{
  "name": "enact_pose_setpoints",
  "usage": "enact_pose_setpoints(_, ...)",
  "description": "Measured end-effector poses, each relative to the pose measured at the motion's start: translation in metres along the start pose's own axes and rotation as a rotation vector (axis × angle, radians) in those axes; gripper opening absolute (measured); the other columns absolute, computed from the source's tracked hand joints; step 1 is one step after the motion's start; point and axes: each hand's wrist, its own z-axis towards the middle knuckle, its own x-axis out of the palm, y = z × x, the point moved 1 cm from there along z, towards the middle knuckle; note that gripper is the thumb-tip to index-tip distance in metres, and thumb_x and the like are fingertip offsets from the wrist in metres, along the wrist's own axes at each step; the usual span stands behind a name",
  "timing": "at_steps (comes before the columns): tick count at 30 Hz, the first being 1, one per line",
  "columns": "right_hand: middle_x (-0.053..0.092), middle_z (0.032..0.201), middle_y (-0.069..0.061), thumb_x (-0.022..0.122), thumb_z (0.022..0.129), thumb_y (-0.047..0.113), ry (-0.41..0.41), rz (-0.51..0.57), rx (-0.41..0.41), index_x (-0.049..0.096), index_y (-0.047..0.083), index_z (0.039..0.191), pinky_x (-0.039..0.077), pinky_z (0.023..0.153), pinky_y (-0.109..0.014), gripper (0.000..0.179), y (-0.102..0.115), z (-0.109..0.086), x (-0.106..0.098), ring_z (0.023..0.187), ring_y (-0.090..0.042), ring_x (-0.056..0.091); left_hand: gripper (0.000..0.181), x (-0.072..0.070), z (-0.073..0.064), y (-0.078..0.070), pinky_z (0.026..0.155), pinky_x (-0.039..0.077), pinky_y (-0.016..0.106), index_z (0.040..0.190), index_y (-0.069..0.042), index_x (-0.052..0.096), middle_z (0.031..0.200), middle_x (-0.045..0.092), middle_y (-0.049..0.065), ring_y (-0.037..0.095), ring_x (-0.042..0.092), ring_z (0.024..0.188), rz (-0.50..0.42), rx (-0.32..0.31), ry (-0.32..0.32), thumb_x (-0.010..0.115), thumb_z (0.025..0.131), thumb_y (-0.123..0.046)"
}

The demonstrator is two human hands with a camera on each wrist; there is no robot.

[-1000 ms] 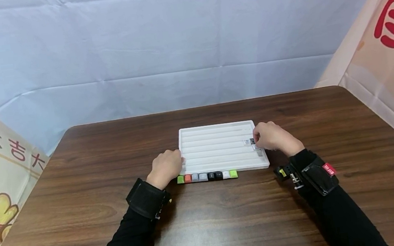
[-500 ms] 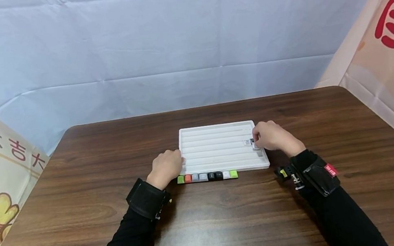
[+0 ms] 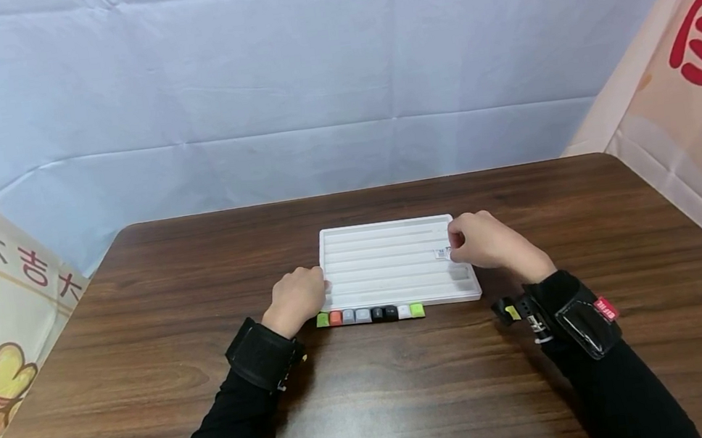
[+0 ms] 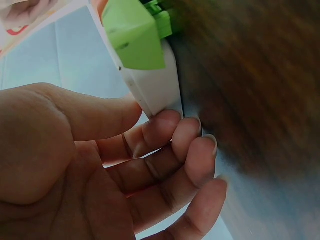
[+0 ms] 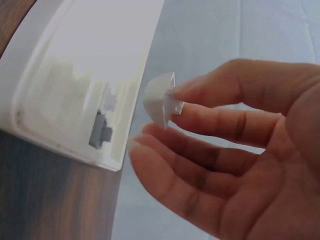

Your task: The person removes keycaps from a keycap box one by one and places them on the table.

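Note:
A white tray (image 3: pixel 389 262) with ridged rows lies on the table. My left hand (image 3: pixel 297 295) holds its left edge, the thumb and curled fingers pinching the white rim in the left wrist view, just by a green block (image 4: pixel 132 37). Over the tray's right edge, my right hand (image 3: pixel 492 242) pinches a small white piece (image 5: pixel 162 100) between thumb and forefinger. This piece has a curved face and a short tab on its back. On the tray below it sit a dark grey piece (image 5: pixel 100 131) and a pale one (image 5: pixel 109 102).
Along the tray's front edge runs a row of small coloured blocks (image 3: pixel 369 315), green, red, grey, black and white. The brown wooden table (image 3: pixel 373 399) extends all round. A pale cloth (image 3: pixel 256 92) hangs behind, with printed cloths at both sides.
My right hand has lifted the small white piece off the tray and shifted slightly, the wrist swinging right. My left hand and the tray have stayed almost still.

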Motion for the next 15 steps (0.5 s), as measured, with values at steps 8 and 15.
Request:
enact_pose_setpoints(8, 0.041, 0.059, -0.001, 0.055, 0.073, -0.002, 0.052, -0.021, -0.125, 0.047, 0.009, 0.065, 0.030, 0.054, -0.028, 0.015, 0.012, -0.012, 0.003, 0.054, -0.013, 0.037, 0.024, 0.000, 0.000, 0.000, 0.050, 0.035, 0.031, 0.094, 0.000, 0.062, 0.062, 0.048, 0.007, 0.021, 0.049, 0.055, 0.014, -0.007, -0.010, 0.048, 0.096, -0.020)
enact_pose_setpoints(15, 0.041, 0.059, 0.002, 0.055, 0.072, -0.003, 0.106, 0.020, -0.213, 0.046, 0.011, 0.065, 0.031, 0.054, -0.027, 0.018, 0.017, -0.016, 0.010, 0.052, -0.011, 0.037, 0.025, 0.000, 0.001, -0.001, 0.051, 0.037, 0.031, 0.097, 0.000, 0.061, 0.065, 0.050, 0.007, 0.021, 0.050, 0.057, 0.020, -0.010, -0.008, 0.048, 0.096, -0.022)
